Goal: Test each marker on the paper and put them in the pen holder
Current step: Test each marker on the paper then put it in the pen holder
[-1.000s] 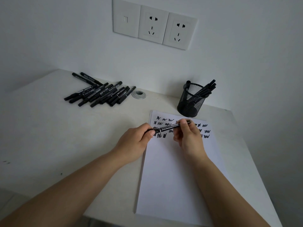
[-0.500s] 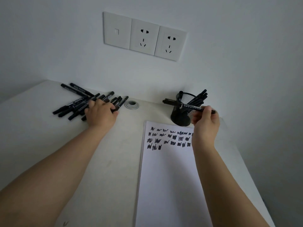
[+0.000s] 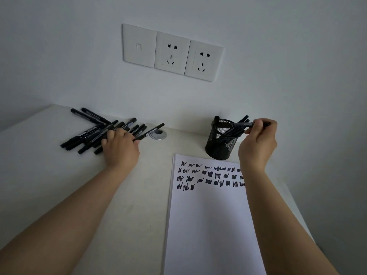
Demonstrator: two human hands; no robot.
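The right hand (image 3: 258,141) pinches a light, stiff marker (image 3: 243,125) over the pen holder (image 3: 222,143), while the left hand (image 3: 121,147) grips another marker (image 3: 150,132) mid-barrel, likely the steadiest hold, from the counter's far-left pile (image 3: 93,132).

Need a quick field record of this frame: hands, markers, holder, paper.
left hand: on the marker pile, gripping one marker
right hand: pinching a marker level over the holder
holder: black mesh, upright, several markers inside
paper: four rows of black scribbles at the top, rest blank
table: white, grommet beside the pile
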